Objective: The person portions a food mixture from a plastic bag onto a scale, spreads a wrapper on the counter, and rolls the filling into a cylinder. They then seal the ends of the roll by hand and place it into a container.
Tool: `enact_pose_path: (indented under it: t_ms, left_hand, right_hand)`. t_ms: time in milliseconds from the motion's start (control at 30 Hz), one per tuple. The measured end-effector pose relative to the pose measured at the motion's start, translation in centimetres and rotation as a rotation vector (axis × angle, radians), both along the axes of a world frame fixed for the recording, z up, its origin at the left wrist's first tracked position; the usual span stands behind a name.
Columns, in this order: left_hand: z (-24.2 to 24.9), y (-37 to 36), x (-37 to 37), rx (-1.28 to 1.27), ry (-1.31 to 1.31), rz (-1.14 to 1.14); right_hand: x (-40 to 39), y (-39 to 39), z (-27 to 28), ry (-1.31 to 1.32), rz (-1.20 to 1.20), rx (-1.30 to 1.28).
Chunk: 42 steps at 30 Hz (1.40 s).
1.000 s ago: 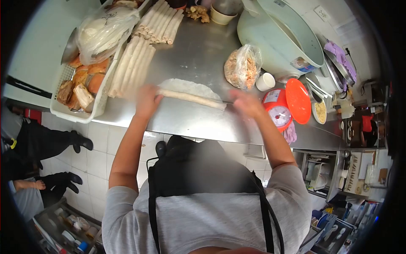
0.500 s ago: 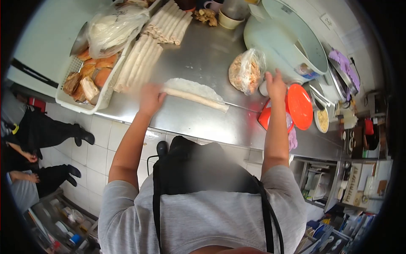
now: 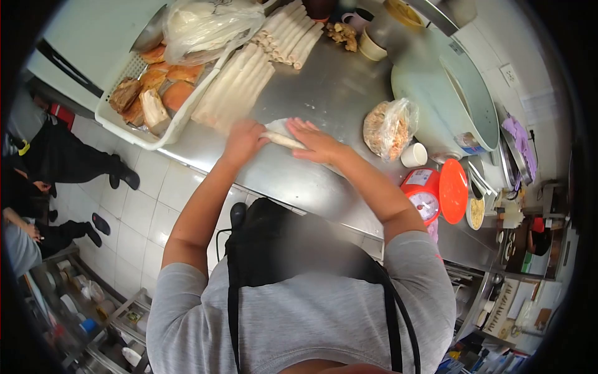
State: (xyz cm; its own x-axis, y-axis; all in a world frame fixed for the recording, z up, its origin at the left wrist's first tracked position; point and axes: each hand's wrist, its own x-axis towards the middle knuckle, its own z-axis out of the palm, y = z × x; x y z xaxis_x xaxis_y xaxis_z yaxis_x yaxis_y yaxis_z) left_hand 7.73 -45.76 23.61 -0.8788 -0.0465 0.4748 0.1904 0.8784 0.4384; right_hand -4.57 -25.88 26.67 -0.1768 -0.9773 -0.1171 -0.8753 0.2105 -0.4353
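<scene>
On the steel counter in the head view lies a pale, thin roll point(image 3: 284, 139) with a strip of its translucent wrapper sheet point(image 3: 278, 126) spread behind it. My left hand point(image 3: 245, 142) is closed around the roll's left end. My right hand point(image 3: 317, 143) lies over its right part with fingers stretched out, hiding that end. Left of my hands, finished rolls point(image 3: 233, 90) are lined up side by side, with more rolls point(image 3: 289, 34) stacked behind. To the right sit a plastic bag of orange-brown filling point(image 3: 387, 131) and a small white cup point(image 3: 414, 155).
A white basket point(image 3: 128, 137) with brown chunks and a plastic bag stands at the left edge. At right are a large pale tub point(image 3: 423, 93), a red scale point(image 3: 422, 196) and a bowl point(image 3: 476, 214). Ginger point(image 3: 342, 36) lies at the back. People stand at far left.
My right hand has left the white cup and come left onto the roll. My left hand stays at the roll's left end. Less of the wrapper sheet shows. The view has shifted.
</scene>
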Motion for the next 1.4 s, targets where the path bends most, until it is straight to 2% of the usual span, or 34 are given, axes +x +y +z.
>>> enact_pose_path:
  t_ms: [100, 200, 300, 467, 600, 700, 800, 833, 900, 933, 1033, 1133, 1233, 1300, 1367, 1400]
  left_hand:
    - [-0.3, -0.2, 0.0, 0.016, 0.055, -0.003]
    - [-0.6, 0.0, -0.1, 0.042, 0.081, 0.020]
    - [-0.5, 0.0, 0.2, 0.046, 0.076, 0.034]
    - [-0.2, 0.2, 0.4, 0.048, 0.086, 0.040]
    - [-0.1, 0.2, 0.4, 0.032, 0.107, 0.043]
    - [-0.1, 0.2, 0.4, 0.025, 0.117, 0.032]
    - [0.4, 0.4, 0.5, 0.022, 0.032, 0.041]
    - [0.8, 0.7, 0.6, 0.021, -0.013, 0.048]
    - [2.1, 1.9, 0.1, -0.024, 0.077, 0.026]
    - [2.5, 2.5, -0.1, -0.045, 0.121, 0.015]
    - [1.2, 2.7, -1.4, -0.039, -0.045, -0.202]
    - [1.4, 2.0, -2.2, 0.031, -0.257, -0.269]
    - [1.9, 1.5, -1.9, -0.013, -0.197, -0.268]
    - [2.0, 1.2, -1.7, -0.078, -0.152, -0.262]
    - [1.9, 0.9, -1.6, -0.103, -0.121, -0.260]
    - [1.9, 0.8, -1.5, -0.100, -0.116, -0.262]
  right_hand:
    - [-0.3, -0.1, 0.3, 0.021, 0.030, 0.091]
    - [0.9, -3.0, -0.3, -0.209, 0.152, -0.082]
    - [-0.1, -3.3, -0.1, -0.383, 0.149, -0.067]
    - [-1.7, -0.4, -0.2, -0.382, 0.142, -0.106]
    - [-0.6, -3.7, -2.0, -0.418, 0.132, -0.160]
    - [-0.2, -4.8, -1.3, -0.404, 0.115, -0.128]
    - [-0.6, -1.1, -1.1, -0.058, 0.015, -0.098]
    - [-0.5, 0.4, -0.7, -0.075, -0.100, -0.060]
    - [-0.1, 2.8, 1.2, -0.106, -0.329, 0.016]
    - [0.7, 2.9, 1.8, -0.057, -0.357, -0.015]
    - [3.9, 0.2, 2.0, 0.101, -0.462, -0.054]
    - [6.3, -2.3, 0.5, 0.226, -0.603, -0.039]
    - [6.8, -1.1, -0.4, 0.282, -0.721, -0.118]
    - [6.9, 2.2, -0.5, 0.329, -0.757, -0.112]
    - [7.2, 5.9, -1.7, 0.414, -0.780, -0.269]
    - [7.8, 7.6, -1.6, 0.419, -0.843, -0.255]
